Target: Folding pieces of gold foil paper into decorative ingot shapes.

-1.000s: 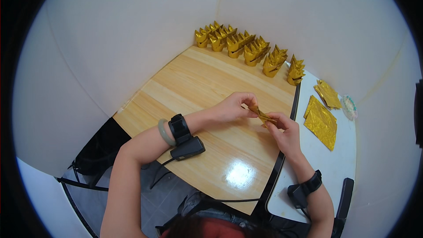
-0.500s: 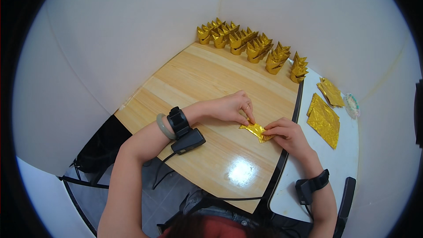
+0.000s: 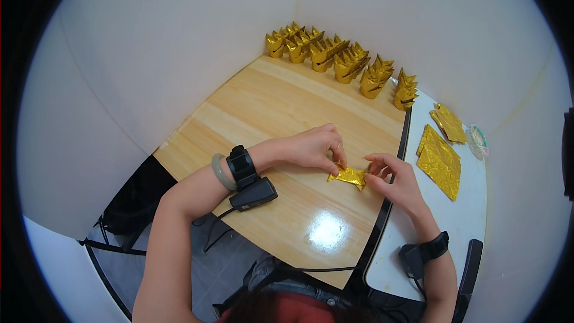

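A small folded piece of gold foil paper [image 3: 348,175] lies across the wooden tabletop, its ends flared and its middle narrow. My left hand [image 3: 320,146] comes from the left and pinches the paper's left end between thumb and fingers. At the other end, my right hand [image 3: 397,180] has its thumb and a bent finger closed about the paper's right tip, with the index finger raised off it. The fingertips partly cover both ends of the paper.
Rows of folded gold foil pieces [image 3: 351,63] stand nested along the table's far edge. Flat gold foil sheets [image 3: 442,164] and a smaller stack [image 3: 449,123] lie on the white side table [image 3: 442,233], near a round pale item [image 3: 478,142]. White walls enclose the far sides.
My right hand has shifted slightly up and its index finger has lifted. The foil paper has turned a little and shows more of its right end. My left hand keeps its pinch.
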Demonstrator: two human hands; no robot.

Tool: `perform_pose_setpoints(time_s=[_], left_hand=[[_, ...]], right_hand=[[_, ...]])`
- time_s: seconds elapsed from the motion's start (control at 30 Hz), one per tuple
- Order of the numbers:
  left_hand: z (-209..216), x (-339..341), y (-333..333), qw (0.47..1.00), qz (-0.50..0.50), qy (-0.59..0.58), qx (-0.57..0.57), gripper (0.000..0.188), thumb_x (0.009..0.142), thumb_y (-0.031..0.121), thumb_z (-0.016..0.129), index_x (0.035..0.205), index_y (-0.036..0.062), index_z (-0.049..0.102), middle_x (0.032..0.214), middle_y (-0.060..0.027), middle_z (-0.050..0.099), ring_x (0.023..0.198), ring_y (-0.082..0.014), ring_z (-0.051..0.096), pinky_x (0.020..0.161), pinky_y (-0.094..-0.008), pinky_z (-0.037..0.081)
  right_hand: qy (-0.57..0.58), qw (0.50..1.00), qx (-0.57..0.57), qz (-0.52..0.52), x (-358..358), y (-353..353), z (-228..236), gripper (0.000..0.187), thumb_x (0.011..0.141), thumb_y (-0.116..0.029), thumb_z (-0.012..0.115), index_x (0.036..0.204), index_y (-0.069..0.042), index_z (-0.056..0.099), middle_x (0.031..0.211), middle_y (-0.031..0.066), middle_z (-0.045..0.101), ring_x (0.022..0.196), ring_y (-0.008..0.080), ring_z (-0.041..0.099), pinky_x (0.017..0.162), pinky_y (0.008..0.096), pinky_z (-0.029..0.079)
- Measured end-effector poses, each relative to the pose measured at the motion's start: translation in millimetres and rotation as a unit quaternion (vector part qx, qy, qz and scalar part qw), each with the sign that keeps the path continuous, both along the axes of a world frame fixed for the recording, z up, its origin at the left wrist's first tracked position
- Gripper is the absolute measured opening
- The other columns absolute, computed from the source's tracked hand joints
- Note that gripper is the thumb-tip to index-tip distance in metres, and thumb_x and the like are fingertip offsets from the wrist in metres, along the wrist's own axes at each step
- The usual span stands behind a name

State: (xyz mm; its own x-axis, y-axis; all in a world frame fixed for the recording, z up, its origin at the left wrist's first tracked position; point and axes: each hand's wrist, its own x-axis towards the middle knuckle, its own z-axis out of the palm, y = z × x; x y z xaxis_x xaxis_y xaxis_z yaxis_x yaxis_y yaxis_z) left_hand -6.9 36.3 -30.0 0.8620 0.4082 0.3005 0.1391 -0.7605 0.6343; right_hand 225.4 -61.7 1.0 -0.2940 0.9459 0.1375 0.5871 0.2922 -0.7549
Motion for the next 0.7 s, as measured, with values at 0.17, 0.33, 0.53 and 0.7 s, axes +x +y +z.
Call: perform_pose_setpoints(time_s=[0.17, 0.33, 0.53, 0.7], left_hand=[[0, 1, 1, 1.0, 0.003, -0.016, 0.011, 0.025, 0.067, 0.022, 0.079, 0.09, 0.0134, 0.074, 0.08, -0.0014, 0.065, 0.09, -0.0211, 0.049, 0.085, -0.0323, 0.039], [3, 3, -1, 0.999, 0.015, -0.036, -0.038, 0.021, 0.067, 0.014, 0.078, 0.085, 0.0042, 0.071, 0.076, -0.0075, 0.066, 0.077, -0.0201, 0.059, 0.076, -0.0315, 0.046], [0, 3, 4, 0.999, -0.01, -0.047, -0.019, 0.022, 0.067, 0.008, 0.077, 0.085, -0.0003, 0.069, 0.073, -0.0111, 0.066, 0.068, -0.0197, 0.063, 0.065, -0.0298, 0.05], [2, 4, 1, 0.998, 0.002, -0.047, -0.044, 0.02, 0.067, 0.008, 0.076, 0.084, 0.0013, 0.07, 0.074, -0.0106, 0.067, 0.068, -0.0198, 0.062, 0.065, -0.03, 0.049]], right_hand=[[0.009, 0.998, 0.056, -0.018, -18, -3, -15, 0.024, 0.078, -0.006, 0.07, 0.101, -0.002, 0.062, 0.083, 0.009, 0.066, 0.069, 0.0162, 0.064, 0.064, 0.0266, 0.052], [-0.04, 0.998, 0.05, -0.01, -19, -3, -18, 0.019, 0.079, -0.001, 0.069, 0.097, 0.001, 0.064, 0.088, 0.0094, 0.067, 0.076, 0.0139, 0.064, 0.07, 0.0251, 0.053], [-0.052, 0.997, 0.064, 0.011, -20, -4, -16, 0.02, 0.079, -0.001, 0.068, 0.099, -0.001, 0.066, 0.093, 0.0103, 0.066, 0.078, 0.0174, 0.064, 0.071, 0.0261, 0.053], [-0.055, 0.993, 0.102, 0.037, -18, -3, -17, 0.02, 0.079, 0.0, 0.068, 0.099, 0.0, 0.066, 0.093, 0.011, 0.065, 0.079, 0.0199, 0.065, 0.072, 0.0271, 0.052]])
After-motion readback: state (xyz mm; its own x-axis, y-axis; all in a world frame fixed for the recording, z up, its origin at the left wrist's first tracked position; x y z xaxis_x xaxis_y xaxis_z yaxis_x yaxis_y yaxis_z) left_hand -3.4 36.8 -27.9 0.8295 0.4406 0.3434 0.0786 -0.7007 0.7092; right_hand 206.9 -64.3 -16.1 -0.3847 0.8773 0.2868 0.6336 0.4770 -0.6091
